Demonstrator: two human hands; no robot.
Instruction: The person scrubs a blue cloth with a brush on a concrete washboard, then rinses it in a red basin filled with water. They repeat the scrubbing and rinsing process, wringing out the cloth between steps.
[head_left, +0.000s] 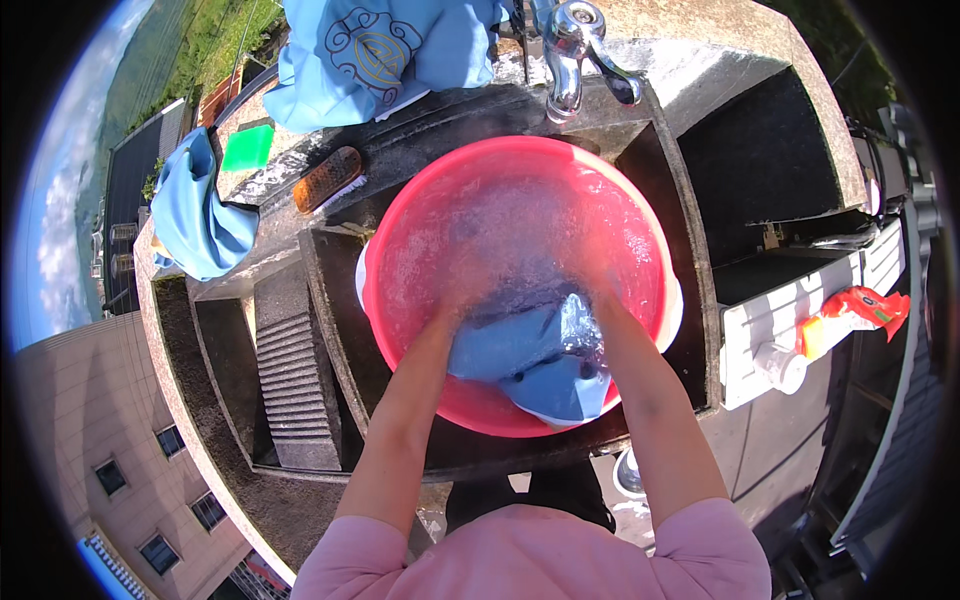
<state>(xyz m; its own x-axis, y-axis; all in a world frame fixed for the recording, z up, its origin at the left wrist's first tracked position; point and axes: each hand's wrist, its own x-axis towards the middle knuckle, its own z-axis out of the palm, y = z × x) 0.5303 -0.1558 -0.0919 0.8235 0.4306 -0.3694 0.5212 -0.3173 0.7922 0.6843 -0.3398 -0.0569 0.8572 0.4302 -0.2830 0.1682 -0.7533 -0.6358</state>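
Observation:
A pink plastic basin (409, 187), full of cloudy water, stands in the concrete sink before me. Both of my hands are in the basin, blurred under the water. My left hand (459, 281) is beside a blue cloth garment (499, 345), at its left. On the other side of the garment is my right hand (598, 277). The near part of the garment lies wet at the surface against the basin's near rim; its far part fades into the murky water. Whether my fingers grip the fabric is hidden.
A chrome faucet (574, 52) rises behind the basin. Blue fabric with an emblem (375, 67), another blue cloth (199, 217), a green soap bar (247, 148) and a scrub brush (328, 178) rest on the ledge. A ridged washboard (296, 382) is left, a white crate (750, 367) right.

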